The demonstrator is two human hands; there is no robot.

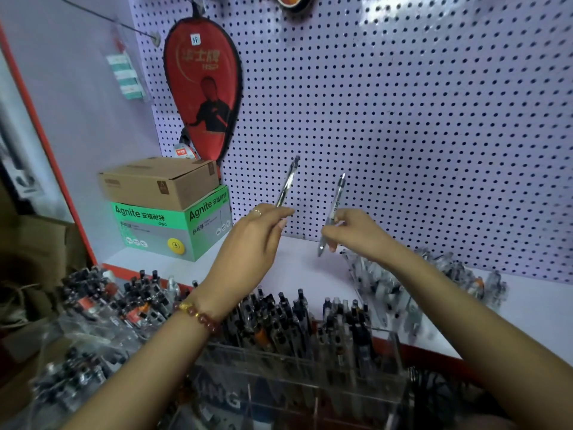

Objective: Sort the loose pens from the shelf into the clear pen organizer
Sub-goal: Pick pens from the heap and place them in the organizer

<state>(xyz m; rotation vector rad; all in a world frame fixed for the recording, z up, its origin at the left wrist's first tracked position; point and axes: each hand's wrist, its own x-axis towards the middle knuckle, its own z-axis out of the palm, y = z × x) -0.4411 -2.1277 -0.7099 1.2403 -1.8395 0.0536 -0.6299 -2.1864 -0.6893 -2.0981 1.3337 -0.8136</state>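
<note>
Above a white shelf (297,274) backed by pegboard (403,119), the left hand (254,234) pinches one pen (286,184) and the right hand (353,231) pinches another pen (333,212). Loose pens (403,283) lie right; the clear pen organizer (294,367) stands below.

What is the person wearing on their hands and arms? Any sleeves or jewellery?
Both arms are bare, and no sleeves are in view. The left hand has a thin gold-coloured ring on one finger. Its wrist wears a bracelet of round reddish-brown beads with one yellow bead. The right hand shows no ring or bracelet.
</note>
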